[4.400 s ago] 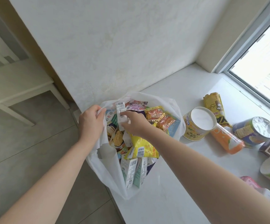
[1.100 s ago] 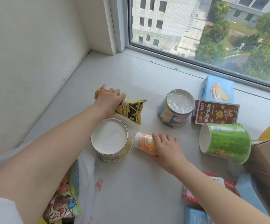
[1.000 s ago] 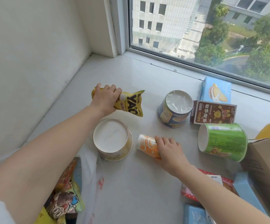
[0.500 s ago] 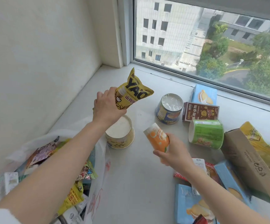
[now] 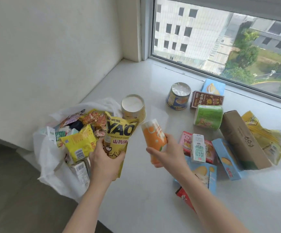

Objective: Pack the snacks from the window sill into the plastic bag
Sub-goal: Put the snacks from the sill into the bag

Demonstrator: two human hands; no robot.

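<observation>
My left hand grips a yellow YAO snack pouch by its lower part, right beside the open mouth of the white plastic bag. The bag hangs at the left edge of the window sill and is full of small packets and cartons. My right hand holds an orange cup-shaped snack upright above the sill, to the right of the pouch.
On the sill lie a yellow tub, a blue tub, a green tub, a brown box, several blue boxes, a milk carton, a cardboard box and a yellow bag. The wall stands left, the window behind.
Both hands lifted their snacks off the sill and carried them back toward the bag. The pouch has come down from its raised position to the bag's mouth; the view swung left.
</observation>
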